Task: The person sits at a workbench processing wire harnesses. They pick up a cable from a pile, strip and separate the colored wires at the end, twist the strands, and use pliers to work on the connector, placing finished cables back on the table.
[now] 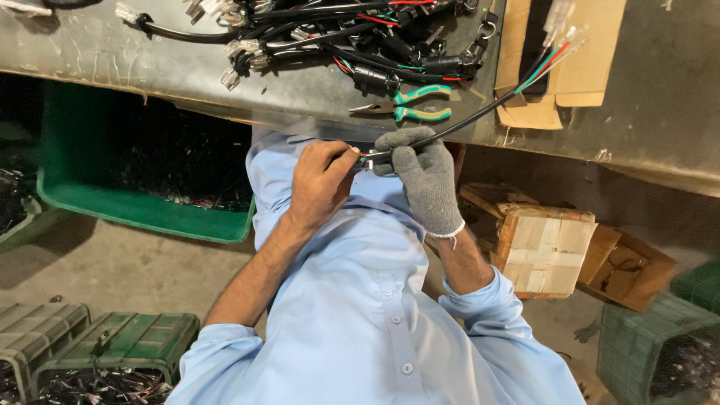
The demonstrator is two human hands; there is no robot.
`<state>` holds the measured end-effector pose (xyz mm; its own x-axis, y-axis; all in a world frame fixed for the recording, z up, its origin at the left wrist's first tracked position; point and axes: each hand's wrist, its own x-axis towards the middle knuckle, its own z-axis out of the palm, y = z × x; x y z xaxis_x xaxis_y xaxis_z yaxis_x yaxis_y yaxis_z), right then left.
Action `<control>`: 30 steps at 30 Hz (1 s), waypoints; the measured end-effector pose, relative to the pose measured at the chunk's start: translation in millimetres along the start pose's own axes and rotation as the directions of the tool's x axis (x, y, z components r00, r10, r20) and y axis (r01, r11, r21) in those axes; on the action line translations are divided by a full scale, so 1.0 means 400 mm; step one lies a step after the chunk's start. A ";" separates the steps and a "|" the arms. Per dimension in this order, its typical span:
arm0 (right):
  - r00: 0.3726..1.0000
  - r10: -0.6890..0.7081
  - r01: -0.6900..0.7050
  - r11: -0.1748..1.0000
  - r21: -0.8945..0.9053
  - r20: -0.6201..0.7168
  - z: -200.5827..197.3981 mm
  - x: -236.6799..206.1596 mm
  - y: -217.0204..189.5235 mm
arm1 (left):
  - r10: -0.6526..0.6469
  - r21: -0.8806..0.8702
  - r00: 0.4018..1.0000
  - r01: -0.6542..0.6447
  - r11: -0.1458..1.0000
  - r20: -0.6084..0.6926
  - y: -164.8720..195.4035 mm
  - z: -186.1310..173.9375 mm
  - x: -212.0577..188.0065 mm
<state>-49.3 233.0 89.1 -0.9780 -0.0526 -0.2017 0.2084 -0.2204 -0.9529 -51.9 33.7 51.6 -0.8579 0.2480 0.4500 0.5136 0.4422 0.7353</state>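
Head view: gloved right hand (421, 174) is closed around a black cable (480, 116) just off the bench (660, 90) edge; its red, green and white leads reach a cardboard piece (577, 67). Bare left hand (321, 180) pinches the cable's near end. Green-handled pliers (412, 105) lie close by.

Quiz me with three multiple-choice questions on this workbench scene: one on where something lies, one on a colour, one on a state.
1. Where do the green-handled pliers lie?
A. on the grey worktop
B. on the floor
C. in the green plastic bin

2. What colour is the knitted glove on the right hand?
A. blue
B. grey
C. yellow

3. How is the left hand?
A. gloved
B. resting on the worktop
C. bare, pinching the end of the black cable

Answers: 1 A, the pliers rest beside the wire bundle on the worktop; 2 B, the knit is grey; 3 C, bare fingers meet the cable end at the gloved hand.
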 end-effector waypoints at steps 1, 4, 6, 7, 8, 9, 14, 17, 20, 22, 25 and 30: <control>1.000 0.010 -0.010 1.000 -0.002 -0.011 -0.002 0.001 0.004 | 0.000 -0.017 1.000 0.000 1.000 -0.004 0.000 -0.001 0.001; 1.000 -0.028 0.029 0.998 -0.057 0.014 -0.018 0.003 0.006 | -0.306 -0.417 0.930 0.364 0.833 0.201 -0.003 -0.014 0.004; 0.998 -0.056 0.060 0.984 -0.170 0.025 -0.027 0.004 0.005 | -0.340 -0.447 0.798 0.572 0.688 0.498 -0.018 -0.031 0.013; 0.998 -0.060 0.063 0.964 -0.259 0.018 -0.029 0.004 0.005 | -0.326 -0.432 0.705 0.667 0.607 0.630 -0.024 -0.038 0.017; 0.998 -0.065 0.066 0.936 -0.346 0.014 -0.029 0.003 0.005 | -0.351 -0.398 0.735 0.632 0.665 0.581 -0.023 -0.039 0.017; 0.997 -0.082 0.079 0.947 -0.311 0.001 -0.027 0.002 0.007 | -0.369 -0.359 0.764 0.596 0.718 0.530 -0.024 -0.040 0.019; 0.986 -0.162 0.160 0.913 -0.376 0.024 -0.003 -0.020 0.022 | -0.386 -0.248 0.878 0.456 0.855 0.285 -0.001 -0.012 0.016; 0.984 -0.174 0.150 0.915 -0.373 -0.030 0.002 -0.029 0.026 | -0.384 -0.232 0.885 0.444 0.865 0.263 0.001 0.000 0.015; 0.995 -0.049 0.036 0.988 -0.153 -0.082 0.001 -0.030 0.022 | -0.391 -0.329 0.858 0.494 0.805 0.331 -0.008 0.000 0.012; 0.991 -0.040 0.020 0.987 -0.157 -0.125 0.000 -0.030 0.016 | -0.388 -0.453 0.819 0.562 0.692 0.423 -0.016 0.003 0.008; 0.985 -0.154 0.134 0.967 -0.215 -0.079 0.005 -0.037 0.007 | -0.384 -0.526 0.853 0.520 0.673 0.352 -0.019 0.016 0.000; 0.982 -0.187 0.188 0.937 -0.294 0.035 0.014 -0.053 -0.014 | -0.372 -0.628 0.863 0.504 0.593 0.342 -0.026 0.025 -0.008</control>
<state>-29.8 230.1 100.0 -0.9989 -0.0444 -0.0124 0.0093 0.0699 -0.9975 -54.9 36.9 37.4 -0.9371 0.3442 -0.0578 -0.1172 -0.1543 0.9811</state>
